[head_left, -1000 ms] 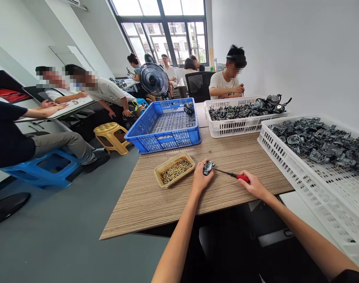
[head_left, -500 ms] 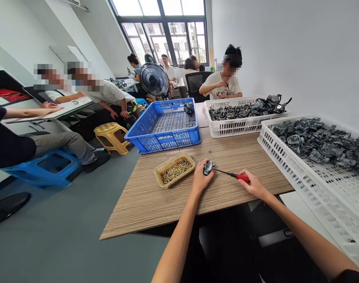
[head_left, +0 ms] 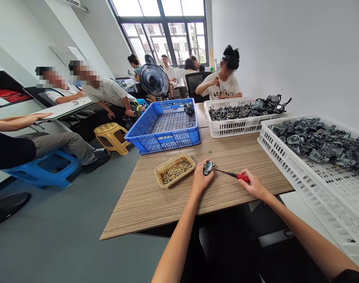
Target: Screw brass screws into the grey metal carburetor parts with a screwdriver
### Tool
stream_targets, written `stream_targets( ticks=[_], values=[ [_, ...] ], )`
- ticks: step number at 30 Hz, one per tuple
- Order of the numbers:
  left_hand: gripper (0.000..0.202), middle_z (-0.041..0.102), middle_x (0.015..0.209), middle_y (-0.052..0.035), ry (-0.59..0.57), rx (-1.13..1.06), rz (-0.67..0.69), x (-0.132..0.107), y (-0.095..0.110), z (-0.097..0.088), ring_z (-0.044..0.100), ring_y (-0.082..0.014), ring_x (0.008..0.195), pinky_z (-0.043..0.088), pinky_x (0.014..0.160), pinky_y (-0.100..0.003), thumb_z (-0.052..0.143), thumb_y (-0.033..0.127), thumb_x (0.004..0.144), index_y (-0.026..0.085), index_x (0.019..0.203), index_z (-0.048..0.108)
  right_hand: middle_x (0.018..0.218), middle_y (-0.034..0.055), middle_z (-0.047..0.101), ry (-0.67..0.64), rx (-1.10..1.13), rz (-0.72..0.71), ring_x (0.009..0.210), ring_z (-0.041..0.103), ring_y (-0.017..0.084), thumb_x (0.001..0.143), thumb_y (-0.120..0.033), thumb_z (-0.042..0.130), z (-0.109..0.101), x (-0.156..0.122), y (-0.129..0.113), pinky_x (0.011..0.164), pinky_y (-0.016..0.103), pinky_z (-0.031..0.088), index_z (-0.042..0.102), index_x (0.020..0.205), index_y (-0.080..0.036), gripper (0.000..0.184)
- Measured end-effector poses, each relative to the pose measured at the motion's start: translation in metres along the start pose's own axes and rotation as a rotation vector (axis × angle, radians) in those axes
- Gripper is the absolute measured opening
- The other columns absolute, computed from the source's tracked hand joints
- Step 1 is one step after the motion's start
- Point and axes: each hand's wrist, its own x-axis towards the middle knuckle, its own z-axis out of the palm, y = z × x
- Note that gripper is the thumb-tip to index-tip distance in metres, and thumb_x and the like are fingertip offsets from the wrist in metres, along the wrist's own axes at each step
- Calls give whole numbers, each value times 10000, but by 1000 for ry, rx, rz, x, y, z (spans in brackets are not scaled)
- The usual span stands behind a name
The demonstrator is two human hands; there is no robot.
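My left hand (head_left: 201,177) is closed around a small grey metal part (head_left: 208,168), which looks like a carburetor piece, on the wood-grain table (head_left: 155,204). My right hand (head_left: 254,184) grips the red handle of a screwdriver (head_left: 242,177). The shaft lies nearly level and points left, its tip at the right side of the metal part; whether it sits in a screw is too small to tell. Just left of my left hand stands a tan tray (head_left: 158,177) holding many brass-coloured screws (head_left: 176,171).
A blue crate (head_left: 164,146) with one dark part stands at the table's back left. A white crate (head_left: 238,130) of carburetors is behind, and another white crate (head_left: 297,173) of grey parts is at right. A co-worker (head_left: 220,84) sits opposite, holding a tool.
My hands, the metal part and the screwdriver look unmoved. The co-worker opposite has shifted slightly left with a raised hand. At the left, a seated person's arm has lowered and drawn back.
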Motion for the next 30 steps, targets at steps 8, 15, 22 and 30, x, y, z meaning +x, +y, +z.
stream_targets(
  ticks=[8,15,22,30],
  values=[
    [484,730,1238,-99,13,-5,4,0,-2,1,695,-268,1170,541,1088,-430,679,179,840,212,1322,646,747,-6,594,5,23,-15,682,560,203,1040,-547,462,0,2,1,662,317,422,531,909,-259,324],
    [486,727,1229,-96,4,-5,16,0,-1,1,692,-266,1174,544,1082,-425,668,170,836,208,1320,651,773,-21,614,-6,12,0,646,544,192,1006,-509,544,-2,-1,-3,661,314,416,543,1054,-254,259],
    [485,729,1241,-97,15,-2,23,0,-2,1,695,-263,1165,548,1072,-419,664,169,842,210,1325,648,752,-9,594,-9,36,-12,669,539,194,1053,-556,450,-1,1,-1,652,313,408,557,931,-253,343],
    [486,729,1254,-98,12,-6,25,0,-2,1,690,-267,1190,540,1088,-422,666,168,839,208,1323,649,793,-9,618,14,19,-3,665,544,194,981,-507,543,1,1,0,661,316,408,541,1010,-252,256]
  ],
)
